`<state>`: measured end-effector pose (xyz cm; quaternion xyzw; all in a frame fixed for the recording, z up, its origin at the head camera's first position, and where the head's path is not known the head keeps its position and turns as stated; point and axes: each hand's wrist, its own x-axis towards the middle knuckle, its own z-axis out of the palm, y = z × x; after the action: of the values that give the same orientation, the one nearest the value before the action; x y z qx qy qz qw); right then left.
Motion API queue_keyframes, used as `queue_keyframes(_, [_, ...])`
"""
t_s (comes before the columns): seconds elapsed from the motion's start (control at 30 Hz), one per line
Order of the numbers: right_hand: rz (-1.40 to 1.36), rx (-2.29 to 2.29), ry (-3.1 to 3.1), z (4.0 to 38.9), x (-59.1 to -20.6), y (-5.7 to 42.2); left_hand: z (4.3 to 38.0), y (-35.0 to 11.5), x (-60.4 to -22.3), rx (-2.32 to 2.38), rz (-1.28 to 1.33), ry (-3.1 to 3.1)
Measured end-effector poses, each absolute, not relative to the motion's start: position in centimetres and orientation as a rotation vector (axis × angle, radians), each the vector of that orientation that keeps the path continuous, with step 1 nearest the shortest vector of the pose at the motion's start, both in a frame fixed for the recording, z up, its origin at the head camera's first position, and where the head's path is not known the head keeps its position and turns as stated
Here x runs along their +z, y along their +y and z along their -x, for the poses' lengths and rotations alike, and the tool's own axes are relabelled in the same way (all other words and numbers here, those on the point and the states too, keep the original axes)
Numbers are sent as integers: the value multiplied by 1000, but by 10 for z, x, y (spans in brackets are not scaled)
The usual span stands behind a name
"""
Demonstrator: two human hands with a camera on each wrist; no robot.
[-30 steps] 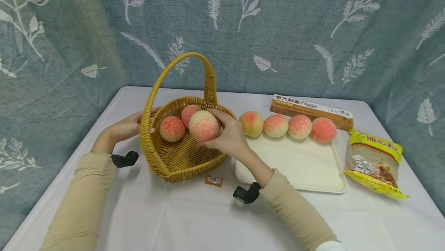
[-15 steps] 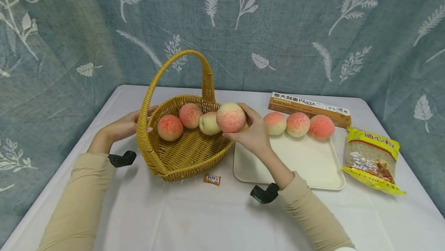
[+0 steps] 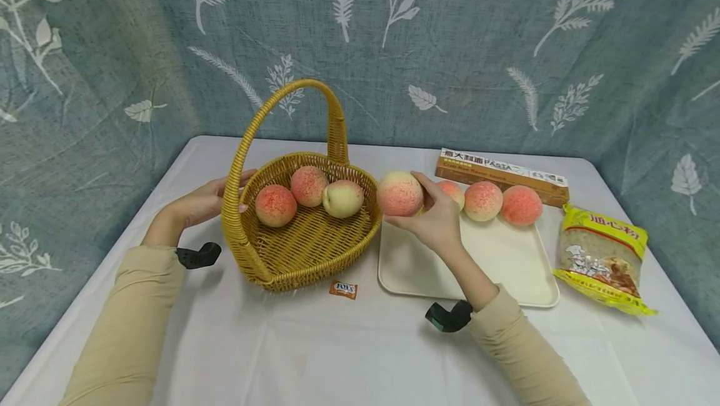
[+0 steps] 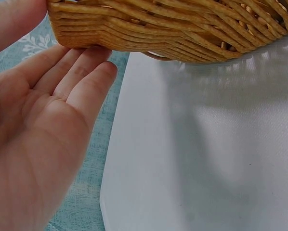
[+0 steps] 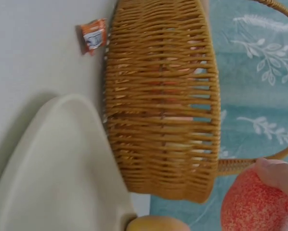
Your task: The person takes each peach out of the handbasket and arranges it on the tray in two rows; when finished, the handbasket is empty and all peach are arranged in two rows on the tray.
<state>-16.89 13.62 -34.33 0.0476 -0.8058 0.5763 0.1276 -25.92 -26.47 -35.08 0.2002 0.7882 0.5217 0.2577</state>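
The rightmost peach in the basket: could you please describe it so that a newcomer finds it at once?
In the head view, find the golden wicker basket with its tall arched handle. Inside it, look for the rightmost peach. It is mostly pale cream, whereas the left peach and middle peach are reddish.

Woven wicker basket (image 3: 315,280) with slight sheen, matt grainy-looking held peach (image 3: 400,194), smooth plastic-looking tray (image 3: 495,262), glossy plastic bag (image 3: 603,261), matt cloth backdrop (image 3: 450,75)
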Motion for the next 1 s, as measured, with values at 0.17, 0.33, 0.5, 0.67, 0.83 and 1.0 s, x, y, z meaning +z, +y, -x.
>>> queue_keyframes(0.17, [-64, 1667, -2376, 169, -350, 144, 259, -264, -351, 1432, -554, 2118])
queue_keyframes(0.33, [-70, 1651, -2426, 168, -355, 151, 258, -263, -349, 1438, -549, 2115])
queue_keyframes(0.5, [-63, 1616, -2511, 166, -360, 157, 258, -263, -349, 1442, -549, 2106])
queue_keyframes(0.67, [-94, 1528, -2624, 166, -365, 160, 259, -265, -350, 1422, -535, 2125])
queue_keyframes(0.83, [-69, 1470, -2730, 168, -370, 162, 260, -264, -352, 1448, -555, 2099])
queue_keyframes(1.0, [-22, 1484, -2814, 169, -375, 162, 261, -264, -353, 1473, -553, 2081])
